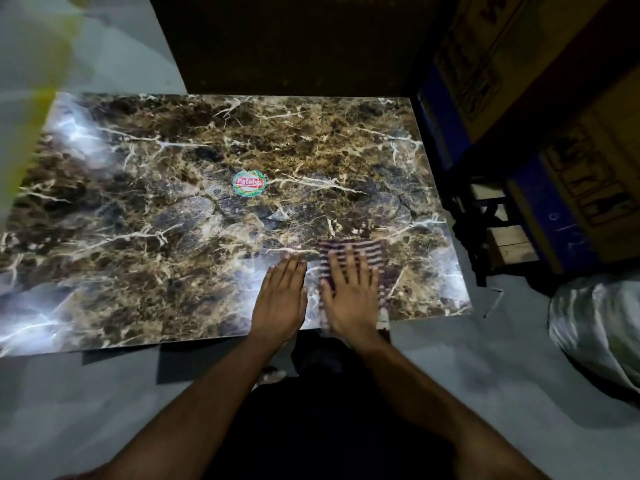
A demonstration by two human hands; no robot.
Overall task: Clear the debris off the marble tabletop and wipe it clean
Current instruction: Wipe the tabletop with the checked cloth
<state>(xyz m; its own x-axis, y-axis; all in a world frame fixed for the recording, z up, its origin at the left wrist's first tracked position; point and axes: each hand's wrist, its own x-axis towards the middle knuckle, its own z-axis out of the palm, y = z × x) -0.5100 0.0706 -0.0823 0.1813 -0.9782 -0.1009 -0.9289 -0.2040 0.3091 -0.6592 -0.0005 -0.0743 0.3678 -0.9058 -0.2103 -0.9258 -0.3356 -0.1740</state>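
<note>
My right hand (349,292) presses flat, fingers spread, on the striped cloth (353,268); my left hand (280,296) lies flat just beside it on the marble table (156,202).

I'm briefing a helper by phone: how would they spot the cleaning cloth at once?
Find the brown marble tabletop with white veins and go to its near right corner. There the right hand presses flat on the striped cloth, beside the left hand resting on bare marble. The cloth's dark-and-light stripes set it apart from the round sticker mid-table.
</note>
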